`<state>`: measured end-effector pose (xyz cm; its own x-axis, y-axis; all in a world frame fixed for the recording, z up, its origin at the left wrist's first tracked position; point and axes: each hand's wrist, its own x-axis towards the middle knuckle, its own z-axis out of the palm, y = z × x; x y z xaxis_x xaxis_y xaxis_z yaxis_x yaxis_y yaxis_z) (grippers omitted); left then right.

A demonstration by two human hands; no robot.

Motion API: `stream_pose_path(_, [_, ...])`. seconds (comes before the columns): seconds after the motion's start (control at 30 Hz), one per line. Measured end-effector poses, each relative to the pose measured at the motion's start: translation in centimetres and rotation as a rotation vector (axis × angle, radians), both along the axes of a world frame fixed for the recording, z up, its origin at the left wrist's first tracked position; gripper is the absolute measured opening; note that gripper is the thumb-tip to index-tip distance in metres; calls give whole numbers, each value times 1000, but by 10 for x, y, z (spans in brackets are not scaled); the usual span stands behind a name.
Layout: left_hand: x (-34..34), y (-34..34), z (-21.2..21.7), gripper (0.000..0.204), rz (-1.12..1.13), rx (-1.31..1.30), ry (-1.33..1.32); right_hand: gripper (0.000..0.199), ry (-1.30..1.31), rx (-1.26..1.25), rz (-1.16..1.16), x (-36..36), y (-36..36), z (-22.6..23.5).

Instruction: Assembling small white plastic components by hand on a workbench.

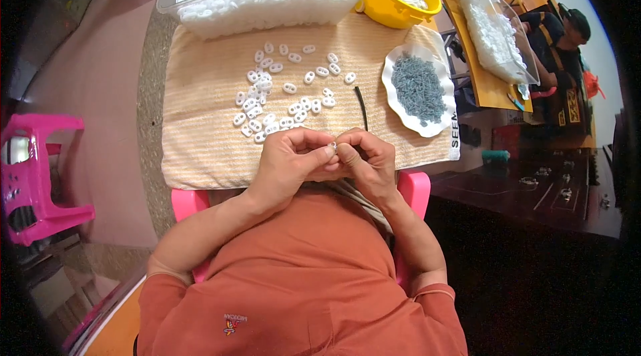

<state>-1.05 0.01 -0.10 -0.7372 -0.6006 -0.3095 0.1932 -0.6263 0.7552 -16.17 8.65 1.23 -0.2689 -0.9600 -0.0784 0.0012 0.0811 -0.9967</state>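
At the towel's near edge my two hands meet, fingertips pinched together. My left hand (290, 161) is closed on a small white plastic piece (332, 147), mostly hidden by the fingers. From the other side my right hand (368, 163) grips the same spot with thumb and forefinger; whether it holds a second small part cannot be made out. Beyond the hands lie many loose white oval pieces (289, 88), each with two holes. A thin black rod (361, 108) rests just past my right hand. Small grey parts (419, 89) fill a white scalloped dish (389, 81) to the right.
A striped beige towel (200, 99) covers the tabletop. At its far side stand a clear bin (267, 12) heaped with white pieces and a yellow basin (402, 17). Another clear bin (497, 39) sits right, near a seated person (557, 39). A pink stool (50, 175) stands left.
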Motion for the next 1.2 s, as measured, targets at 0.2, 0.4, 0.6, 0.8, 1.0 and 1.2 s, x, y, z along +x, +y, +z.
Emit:
stream_pose_path(0.2, [-2, -1, 3, 18, 0, 59, 5, 9, 32, -11, -15, -4, 0, -6])
stream_pose_path(0.4, [-3, -3, 3, 20, -26, 80, 16, 9, 16, -29, -11, -7, 0, -7])
stream_pose_path(0.6, [-2, -2, 0, 21, -27, 76, 32, 9, 86, -26, 34, -7, 0, -6])
stream_pose_path(0.8, [-1, 0, 4, 20, -8, 59, 14, 14, 111, 1, 48, -8, 0, -9])
stream_pose_path(1.0, [-1, 2, 5, 19, 5, -33, -8, 16, -3, 36, 51, -6, -1, -6])
stream_pose_path(1.2, [-3, -1, 4, 18, -7, 6, 6, 16, -41, 38, 62, -9, -3, -4])
